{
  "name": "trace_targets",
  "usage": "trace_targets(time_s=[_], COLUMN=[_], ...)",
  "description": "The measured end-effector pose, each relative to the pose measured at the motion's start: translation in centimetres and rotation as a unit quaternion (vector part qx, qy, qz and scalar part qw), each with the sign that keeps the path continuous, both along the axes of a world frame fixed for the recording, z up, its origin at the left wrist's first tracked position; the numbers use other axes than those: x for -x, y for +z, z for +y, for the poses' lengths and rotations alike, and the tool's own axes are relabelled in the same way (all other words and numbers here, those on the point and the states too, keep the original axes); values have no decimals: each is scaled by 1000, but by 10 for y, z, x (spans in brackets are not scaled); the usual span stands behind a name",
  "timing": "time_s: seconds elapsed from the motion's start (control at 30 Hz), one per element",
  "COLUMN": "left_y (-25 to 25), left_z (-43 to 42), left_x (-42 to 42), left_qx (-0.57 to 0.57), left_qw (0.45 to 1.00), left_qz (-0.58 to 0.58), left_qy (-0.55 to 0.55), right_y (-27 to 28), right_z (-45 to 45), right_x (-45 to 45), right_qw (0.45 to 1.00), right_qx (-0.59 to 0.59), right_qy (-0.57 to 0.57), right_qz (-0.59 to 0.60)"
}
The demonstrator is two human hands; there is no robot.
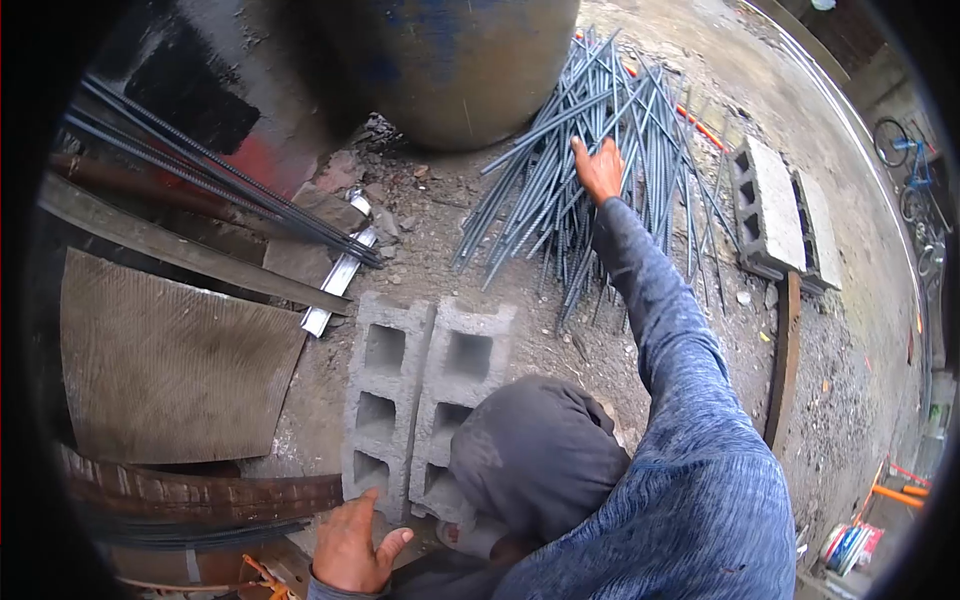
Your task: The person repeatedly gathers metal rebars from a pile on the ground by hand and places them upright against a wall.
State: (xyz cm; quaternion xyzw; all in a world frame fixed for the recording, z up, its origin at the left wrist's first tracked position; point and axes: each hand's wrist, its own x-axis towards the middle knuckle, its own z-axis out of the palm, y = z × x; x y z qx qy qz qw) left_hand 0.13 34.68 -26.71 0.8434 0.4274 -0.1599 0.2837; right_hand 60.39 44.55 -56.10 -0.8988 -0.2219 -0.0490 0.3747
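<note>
1. Rebar lengths (642,145) heaped at 1 o'clock, probably for easy reach.
2. Right hand (599,170) over them, can't tell if it's gripping.
3. Left hand (355,546), 7 o'clock, empty, fingers loose near hollow concrete blocks (381,384), maybe for balance.

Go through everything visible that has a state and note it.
Rod pile: loose, crisscrossed
Right hand: over the pile, grip unclear
Left hand: open, thumb apart, nothing visibly held
Near concrete blocks: side by side, hollows up
Far blocks: side by side, hollows sideways
Long rods: bunched
Drum: upright
</note>
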Motion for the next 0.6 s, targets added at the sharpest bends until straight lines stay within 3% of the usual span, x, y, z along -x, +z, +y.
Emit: trace_targets(time_s=[0.1, 0.2, 0.3, 0.37, 0.47, 0.6], left_y=[-7, -3, -9, -5, -5, -16], left_z=[-2, 4, 5, 4, 1, 2], left_x=[11, 6, 12, 7, 7, 14], left_qx=[-29, 5, -18, -8, 0, 18], left_qw=[999, 995, 995, 992, 990, 995], left_qz=[10, 50, 58, 79, 82, 40], left_qy=[24, 83, 83, 98, 111, 91], right_y=[15, -66, -53, -51, -47, -35], right_z=[62, 133, 146, 143, 147, 118], right_x=[0, -35, -18, -12, -19, -3], right_qw=[972, 918, 802, 676, 597, 639], right_qx=[-62, -164, -341, -459, -502, -521], right_qy=[-16, -30, -30, -24, -62, -44], right_qz=[227, 359, 490, 576, 623, 564])
